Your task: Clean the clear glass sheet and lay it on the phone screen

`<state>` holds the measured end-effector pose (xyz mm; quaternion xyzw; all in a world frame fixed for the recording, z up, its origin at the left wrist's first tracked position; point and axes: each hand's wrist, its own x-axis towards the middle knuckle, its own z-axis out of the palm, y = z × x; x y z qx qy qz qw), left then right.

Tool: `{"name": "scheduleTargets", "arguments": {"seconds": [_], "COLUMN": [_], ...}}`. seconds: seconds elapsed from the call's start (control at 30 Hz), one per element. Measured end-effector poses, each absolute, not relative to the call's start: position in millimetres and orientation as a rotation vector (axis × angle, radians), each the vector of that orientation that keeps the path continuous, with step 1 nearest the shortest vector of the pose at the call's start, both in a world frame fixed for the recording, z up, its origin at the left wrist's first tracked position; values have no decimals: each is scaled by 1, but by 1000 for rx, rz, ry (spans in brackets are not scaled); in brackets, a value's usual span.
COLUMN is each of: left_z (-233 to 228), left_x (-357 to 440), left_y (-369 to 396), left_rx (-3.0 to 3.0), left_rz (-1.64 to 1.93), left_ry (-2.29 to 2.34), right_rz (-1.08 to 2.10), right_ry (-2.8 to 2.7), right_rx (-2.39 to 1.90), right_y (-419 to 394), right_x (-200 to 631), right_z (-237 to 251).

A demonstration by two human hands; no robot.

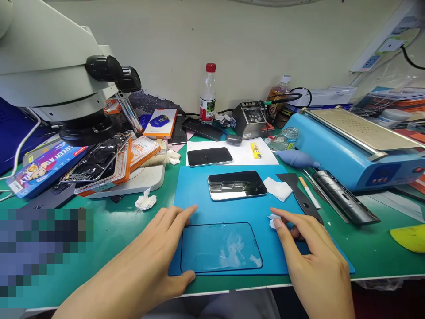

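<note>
Ok: left hand (159,248) flat, fingers spread, bracing glass panel (221,248) edge on blue mat (192,186); right hand (308,252) pinching small wipe (274,220) w/ fingertips beside panel.

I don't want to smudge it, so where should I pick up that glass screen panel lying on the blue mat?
Probably by its long edges, from above: the glass screen panel lies flat on the blue mat, left hand steadying its left end.

A microscope (49,66) stands left, a water bottle (207,94) behind, a blue heating machine (352,150) right.
</note>
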<state>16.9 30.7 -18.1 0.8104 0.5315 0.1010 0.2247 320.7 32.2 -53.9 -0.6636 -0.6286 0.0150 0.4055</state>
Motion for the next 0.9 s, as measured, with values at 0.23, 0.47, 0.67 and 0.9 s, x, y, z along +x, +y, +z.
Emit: {"name": "scheduleTargets", "arguments": {"seconds": [0.23, 0.47, 0.67, 0.9], "left_z": [-22, -6, -11, -31], "left_x": [8, 23, 22, 1], "left_y": [28, 38, 37, 20], "left_rx": [2336, 2313, 2279, 2479], "left_rz": [206, 150, 185, 369], "left_ry": [1494, 1476, 1464, 1458], "right_rz": [51, 38, 28, 2], "right_ry": [-1549, -1551, -1523, -1503], "right_rx": [-1697, -1691, -1694, -1661], "right_y": [32, 32, 32, 30], "right_x": [319, 320, 320, 319], "right_z": [-55, -55, -54, -54]}}
